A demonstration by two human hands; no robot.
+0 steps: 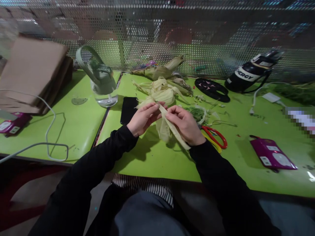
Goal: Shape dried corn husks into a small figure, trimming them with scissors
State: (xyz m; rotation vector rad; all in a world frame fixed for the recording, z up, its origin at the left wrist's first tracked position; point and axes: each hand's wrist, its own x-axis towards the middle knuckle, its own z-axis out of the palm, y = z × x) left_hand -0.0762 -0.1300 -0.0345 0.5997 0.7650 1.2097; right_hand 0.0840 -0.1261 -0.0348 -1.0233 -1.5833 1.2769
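A lime-green bench (73, 124) runs beneath a perforated metal screen (157, 36) in a dimly lit workroom.

The bench is made of two green-topped sections meeting at a dark seam (104, 114). The mesh screen stands along its far edge, blurred shapes and patches of light showing through the holes. Below the near edge, the floor (29, 196) lies in shadow.

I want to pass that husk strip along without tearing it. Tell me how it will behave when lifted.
The pale husk strip looks floppy: it droops below the right hand instead of holding its line. It is thin and ribbon-like, so probably very light. The left hand pinches its upper end; being so thin, it may split lengthwise if pulled hard.
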